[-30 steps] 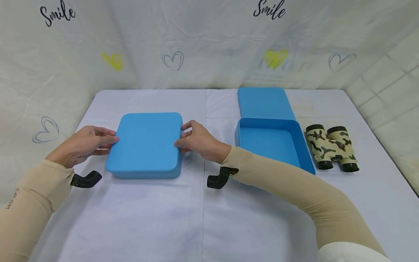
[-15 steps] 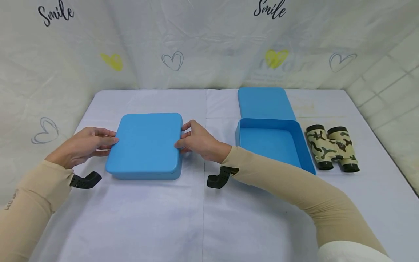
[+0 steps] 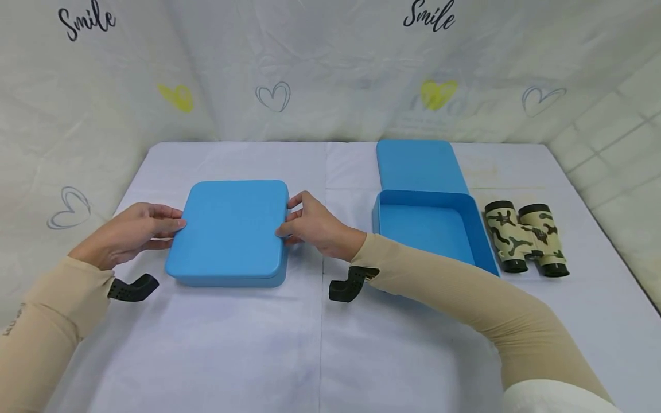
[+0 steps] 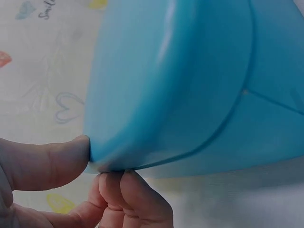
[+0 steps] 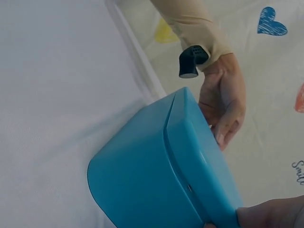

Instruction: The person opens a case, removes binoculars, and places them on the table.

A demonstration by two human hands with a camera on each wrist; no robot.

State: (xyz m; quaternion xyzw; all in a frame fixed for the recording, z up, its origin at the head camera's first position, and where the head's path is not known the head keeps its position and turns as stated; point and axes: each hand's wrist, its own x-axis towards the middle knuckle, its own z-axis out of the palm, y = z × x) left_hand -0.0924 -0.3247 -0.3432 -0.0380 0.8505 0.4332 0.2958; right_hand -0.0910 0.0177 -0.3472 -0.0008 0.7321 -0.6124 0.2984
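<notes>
A blue rectangular box with rounded corners stands on the table's left half, its blue lid point(image 3: 230, 228) on top. My left hand point(image 3: 138, 232) pinches the lid's left edge; in the left wrist view the thumb point(image 4: 52, 164) presses the top rim and curled fingers point(image 4: 142, 197) sit against its side. At the lid's right edge my right hand point(image 3: 322, 225) pinches with thumb and fingers. A dark seam shows between the lid and the box body point(image 5: 133, 175) in the right wrist view. What lies inside this box is hidden.
On the right is an uncovered blue box point(image 3: 424, 225), its visible floor bare. Behind it a flat blue lid point(image 3: 420, 165) lies on the white-covered table point(image 3: 237, 350). Camouflage binoculars point(image 3: 527, 238) lie farther right. A printed white sheet point(image 3: 341, 57) hangs behind.
</notes>
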